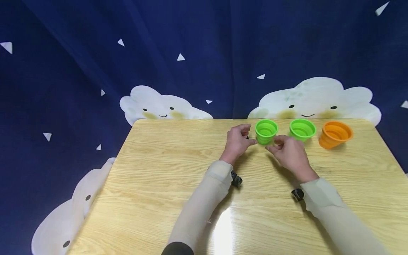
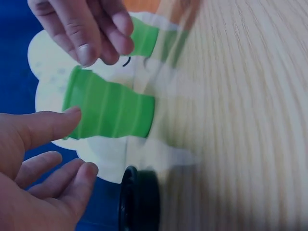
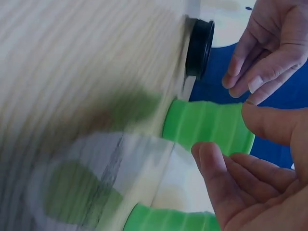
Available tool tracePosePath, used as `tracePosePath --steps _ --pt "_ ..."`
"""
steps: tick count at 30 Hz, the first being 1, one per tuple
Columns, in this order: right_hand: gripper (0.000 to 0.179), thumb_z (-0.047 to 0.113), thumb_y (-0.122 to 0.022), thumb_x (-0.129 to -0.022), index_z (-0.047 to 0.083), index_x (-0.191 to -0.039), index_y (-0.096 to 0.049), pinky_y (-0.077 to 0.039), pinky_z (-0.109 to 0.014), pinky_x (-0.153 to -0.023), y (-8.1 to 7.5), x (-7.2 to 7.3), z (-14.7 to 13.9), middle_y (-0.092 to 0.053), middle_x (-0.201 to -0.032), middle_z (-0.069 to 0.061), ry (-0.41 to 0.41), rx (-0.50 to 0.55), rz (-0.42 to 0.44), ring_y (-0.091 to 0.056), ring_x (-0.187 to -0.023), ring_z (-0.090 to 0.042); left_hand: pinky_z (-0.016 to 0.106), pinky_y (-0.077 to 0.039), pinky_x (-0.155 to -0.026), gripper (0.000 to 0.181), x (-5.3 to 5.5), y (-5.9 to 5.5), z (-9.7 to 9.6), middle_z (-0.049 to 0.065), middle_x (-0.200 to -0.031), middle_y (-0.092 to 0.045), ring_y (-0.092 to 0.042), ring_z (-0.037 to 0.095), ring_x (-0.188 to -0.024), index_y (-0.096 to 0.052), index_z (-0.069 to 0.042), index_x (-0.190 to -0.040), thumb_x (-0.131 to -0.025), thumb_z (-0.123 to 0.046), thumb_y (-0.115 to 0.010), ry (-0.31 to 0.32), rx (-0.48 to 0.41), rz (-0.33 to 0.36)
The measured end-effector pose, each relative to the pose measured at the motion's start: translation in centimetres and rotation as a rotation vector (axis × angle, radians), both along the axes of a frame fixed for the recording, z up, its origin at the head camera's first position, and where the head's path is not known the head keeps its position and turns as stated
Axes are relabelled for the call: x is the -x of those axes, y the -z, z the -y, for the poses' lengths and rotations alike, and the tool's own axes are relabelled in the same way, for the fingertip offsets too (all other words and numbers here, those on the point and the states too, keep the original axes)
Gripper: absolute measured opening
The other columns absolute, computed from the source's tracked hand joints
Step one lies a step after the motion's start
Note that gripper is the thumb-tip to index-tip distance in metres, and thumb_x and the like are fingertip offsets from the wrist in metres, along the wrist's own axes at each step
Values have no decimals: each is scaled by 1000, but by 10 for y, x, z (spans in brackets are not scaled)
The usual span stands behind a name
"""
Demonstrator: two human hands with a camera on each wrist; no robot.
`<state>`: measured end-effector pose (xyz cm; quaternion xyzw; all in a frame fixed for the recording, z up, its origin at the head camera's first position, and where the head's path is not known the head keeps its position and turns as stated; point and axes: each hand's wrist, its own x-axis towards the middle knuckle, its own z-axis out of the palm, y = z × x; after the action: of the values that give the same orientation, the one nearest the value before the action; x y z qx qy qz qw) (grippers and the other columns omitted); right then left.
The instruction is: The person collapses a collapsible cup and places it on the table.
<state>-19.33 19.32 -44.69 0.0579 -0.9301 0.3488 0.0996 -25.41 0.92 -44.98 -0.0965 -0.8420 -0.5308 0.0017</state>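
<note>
A ribbed green cup (image 1: pixel 266 131) stands upright near the table's back edge, between the two hands. My left hand (image 1: pixel 237 142) is on its left side, thumb stretched toward the cup and fingers loosely bent; in the left wrist view that thumb overlaps the rim. My right hand (image 1: pixel 290 154) is at the cup's near right side. In the right wrist view its thumb and fingers are spread, overlapping the cup wall (image 3: pixel 204 125). Neither hand is closed round the cup. Beside the left fingers is a small black round object (image 2: pixel 139 199), mostly hidden in the head view.
A second green cup (image 1: pixel 302 130) stands just beyond the right hand, partly covered by it. Farther right is an orange cup (image 1: pixel 334 135). The wooden table (image 1: pixel 165 170) ends at a dark blue curtain (image 1: pixel 197 32) with cloud prints.
</note>
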Motion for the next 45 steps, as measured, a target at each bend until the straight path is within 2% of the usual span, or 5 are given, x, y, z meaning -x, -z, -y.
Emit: tracePosePath --steps 11,17,26,34,45 --pt "58 18 -80 -88 -17 -127 -57 -51 -61 -87 1 16 -5 -69 -105 -30 77 75 20 -71 -91 -42 19 -55 -86 69 3 8 -26 22 -130 -63 -64 28 -116 -54 6 -140 -77 15 -80 30 -286 53" --pt "57 15 -79 -89 -15 -131 -55 -58 -49 -81 5 23 -2 -69 -108 -30 75 201 58 -71 -95 -39 22 -55 -88 69 3 11 -27 23 -129 -63 -63 31 -117 -53 6 -140 -77 16 -80 34 -343 57" --pt "58 14 -79 -89 -13 -135 -54 -59 -40 -76 1 23 -1 -68 -112 -28 92 240 74 -71 -98 -37 18 -54 -87 66 3 8 -24 21 -125 -66 -65 24 -114 -56 5 -138 -77 13 -80 36 -347 42" --pt "67 10 -80 -87 -15 -140 -46 -55 -13 -62 -8 18 -3 -68 -109 -31 44 302 45 -70 -96 -40 18 -54 -87 64 -1 2 -17 21 -127 -65 -65 24 -114 -56 4 -139 -80 10 -80 97 -343 18" --pt "67 15 -82 -86 0 -144 -51 -55 -14 -64 -25 3 -8 -71 -105 -24 -21 209 -19 -72 -90 -35 20 -56 -84 56 -12 -11 -6 20 -120 -68 -69 13 -102 -63 4 -131 -79 12 -80 155 -209 -89"
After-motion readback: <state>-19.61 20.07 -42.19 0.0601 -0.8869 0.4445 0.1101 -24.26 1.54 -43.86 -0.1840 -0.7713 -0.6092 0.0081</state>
